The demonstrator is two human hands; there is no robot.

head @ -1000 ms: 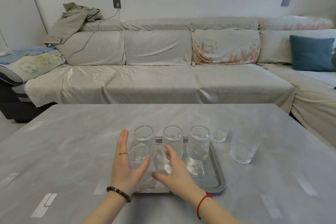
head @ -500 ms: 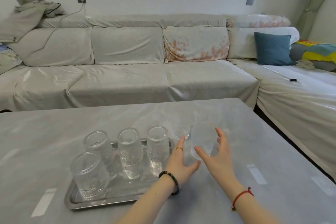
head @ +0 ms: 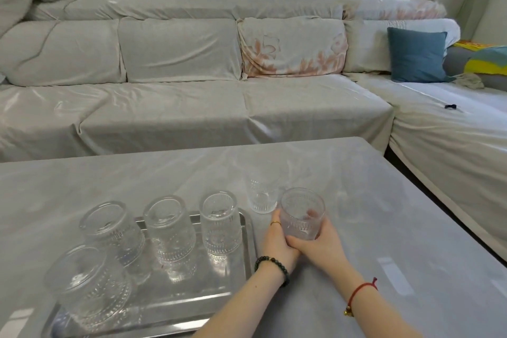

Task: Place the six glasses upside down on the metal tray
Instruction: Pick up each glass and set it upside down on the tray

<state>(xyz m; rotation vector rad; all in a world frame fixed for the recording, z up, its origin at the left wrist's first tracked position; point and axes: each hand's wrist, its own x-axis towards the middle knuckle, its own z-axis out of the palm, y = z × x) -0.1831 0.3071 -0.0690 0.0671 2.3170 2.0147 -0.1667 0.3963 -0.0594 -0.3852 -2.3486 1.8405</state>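
A metal tray (head: 227, 280) lies on the grey table (head: 384, 241) at the lower left. Several clear ribbed glasses stand upside down on it: three in the back row (head: 112, 230) (head: 168, 228) (head: 219, 223) and one at the front left (head: 87, 285). Right of the tray, my left hand (head: 277, 244) and my right hand (head: 321, 244) both clasp an upright glass (head: 301, 214) from either side. Another upright glass (head: 262, 195) stands on the table just behind it, apart from the tray.
A long covered sofa (head: 192, 107) runs behind the table and turns along the right side, with a blue cushion (head: 417, 55). The table's right edge (head: 428, 189) is close to the sofa.
The view swung right. Both hands left the front-left glass on the tray, reached to the right and closed around an upright glass on the table.
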